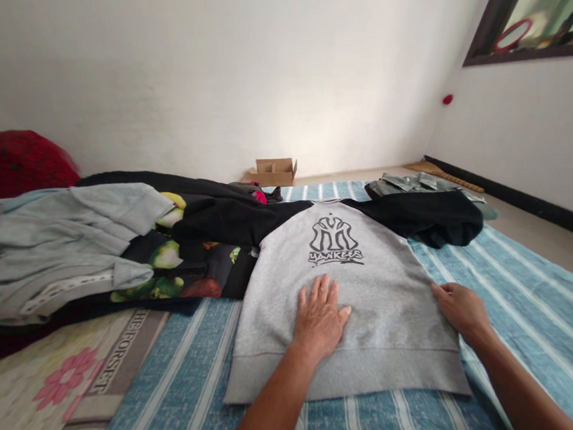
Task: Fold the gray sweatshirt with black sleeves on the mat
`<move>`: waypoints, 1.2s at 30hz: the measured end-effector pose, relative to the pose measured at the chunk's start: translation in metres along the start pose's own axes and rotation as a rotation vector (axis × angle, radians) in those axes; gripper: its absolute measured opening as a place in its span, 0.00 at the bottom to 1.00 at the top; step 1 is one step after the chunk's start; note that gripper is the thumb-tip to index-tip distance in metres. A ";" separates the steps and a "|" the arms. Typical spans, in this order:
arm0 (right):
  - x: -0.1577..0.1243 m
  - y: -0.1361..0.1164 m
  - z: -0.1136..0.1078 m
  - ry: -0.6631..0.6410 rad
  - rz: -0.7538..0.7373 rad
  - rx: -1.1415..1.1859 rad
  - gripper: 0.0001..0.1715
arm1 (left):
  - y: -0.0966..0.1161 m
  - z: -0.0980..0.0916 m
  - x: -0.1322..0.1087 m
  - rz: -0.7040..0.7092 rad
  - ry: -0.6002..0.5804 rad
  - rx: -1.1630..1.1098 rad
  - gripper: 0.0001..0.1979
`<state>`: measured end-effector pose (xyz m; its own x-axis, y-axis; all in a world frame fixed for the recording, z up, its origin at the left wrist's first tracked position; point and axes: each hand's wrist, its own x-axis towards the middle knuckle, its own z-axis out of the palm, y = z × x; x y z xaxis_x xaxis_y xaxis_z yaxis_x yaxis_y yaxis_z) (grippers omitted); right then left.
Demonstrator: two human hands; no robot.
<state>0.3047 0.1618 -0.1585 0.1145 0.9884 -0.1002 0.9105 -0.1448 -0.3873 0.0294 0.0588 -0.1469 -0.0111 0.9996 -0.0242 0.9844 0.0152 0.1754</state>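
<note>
A grey sweatshirt (379,300) with black raglan sleeves lies face up and spread flat, its black "Yankees" print (333,241) near the collar. One black sleeve (417,217) stretches to the right, and the other (232,223) crosses the clothes on the left. My left hand (320,316) rests flat on the grey front above the ribbed hem, fingers apart. My right hand (460,310) sits at the sweatshirt's right side edge, fingers curled over the fabric.
The sweatshirt lies on a blue-striped bedsheet (537,327). Piled clothes (54,255) rise on the left, beside a floral mat (65,381). A folded olive shirt (414,182) lies behind the right sleeve. A cardboard box (271,173) stands by the far wall.
</note>
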 end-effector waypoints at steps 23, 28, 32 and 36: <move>-0.024 0.020 0.002 -0.094 0.064 0.103 0.34 | 0.000 0.006 -0.004 0.009 0.001 -0.078 0.35; -0.027 0.025 0.001 -0.083 -0.039 -0.029 0.29 | -0.001 0.008 -0.003 -0.003 -0.002 -0.086 0.36; -0.033 0.013 -0.012 -0.082 -0.031 -0.263 0.31 | 0.001 0.004 -0.002 -0.010 -0.035 -0.094 0.36; -0.049 -0.031 -0.019 0.100 -0.211 -0.311 0.29 | 0.007 -0.003 -0.003 -0.021 -0.103 -0.107 0.35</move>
<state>0.2784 0.1186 -0.1245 -0.0640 0.9968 0.0475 0.9934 0.0682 -0.0921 0.0362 0.0561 -0.1428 -0.0081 0.9917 -0.1285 0.9598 0.0437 0.2771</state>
